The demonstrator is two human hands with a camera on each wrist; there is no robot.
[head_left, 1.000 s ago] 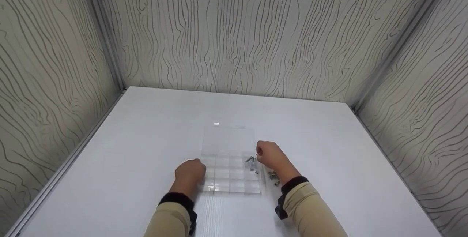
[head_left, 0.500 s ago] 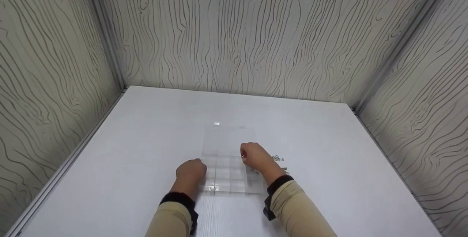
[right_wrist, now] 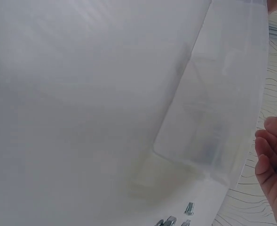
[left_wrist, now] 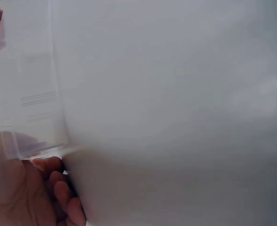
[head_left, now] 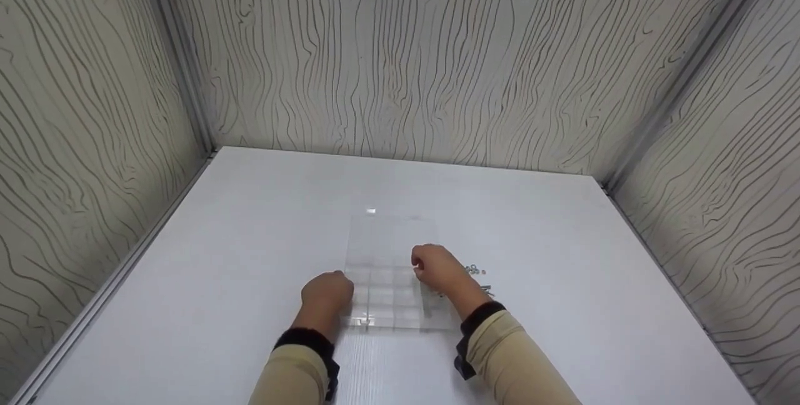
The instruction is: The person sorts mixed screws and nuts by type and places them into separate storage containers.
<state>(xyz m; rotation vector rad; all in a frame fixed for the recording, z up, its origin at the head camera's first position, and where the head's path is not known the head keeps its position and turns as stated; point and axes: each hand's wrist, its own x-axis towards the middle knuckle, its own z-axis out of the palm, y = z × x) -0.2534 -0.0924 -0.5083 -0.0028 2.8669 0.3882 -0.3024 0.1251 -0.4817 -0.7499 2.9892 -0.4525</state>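
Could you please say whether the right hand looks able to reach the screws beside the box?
Probably yes: the screws lie uncovered on the table, outside the box, close to the right hand.

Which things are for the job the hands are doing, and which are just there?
Seem part of the job:
- clear divided box
- its open lid
- little metal bits to the box's right
- left hand, at the box's left edge
- right hand, over the box's right side

Just around it:
- white table
- patterned walls
- black wristbands
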